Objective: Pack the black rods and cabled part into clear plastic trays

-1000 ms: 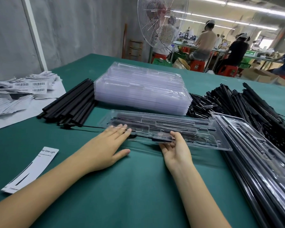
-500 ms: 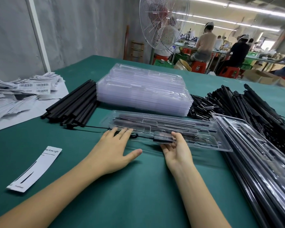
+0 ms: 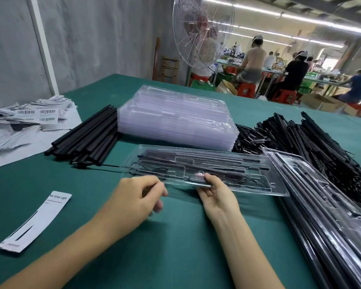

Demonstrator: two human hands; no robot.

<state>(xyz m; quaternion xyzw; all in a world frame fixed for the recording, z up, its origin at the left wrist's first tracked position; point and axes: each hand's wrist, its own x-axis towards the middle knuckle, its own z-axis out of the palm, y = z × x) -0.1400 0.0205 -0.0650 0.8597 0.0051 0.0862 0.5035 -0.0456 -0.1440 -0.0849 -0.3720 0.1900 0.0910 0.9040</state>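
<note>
- Two hands are low over the green tabletop (image 3: 175, 247). The right hand (image 3: 216, 197) grips the near edge of a clear tray (image 3: 275, 187), thumb on top and fingers underneath.
- Just to its left, the left hand (image 3: 138, 199) has its fingers curled close to the tray's near left corner. It is blurred, so I cannot tell whether they pinch anything.
- The tray lies mid-tabletop, with black rods (image 3: 206, 158) in its long slots and what looks like a thin cabled part (image 3: 248, 181) in the near slot.
- A white printed card (image 3: 35, 222) lies near left.
- Filled trays (image 3: 331, 215) overlap along the right side.
- Farther back are a bundle of loose rods (image 3: 88, 136) on the left, a stack of empty trays (image 3: 175, 119) in the centre and a heap of black cabled pieces (image 3: 300, 138) on the right.
- Barcode labels (image 3: 35, 114) lie far left, and a fan (image 3: 202, 30) stands beyond the far edge.
</note>
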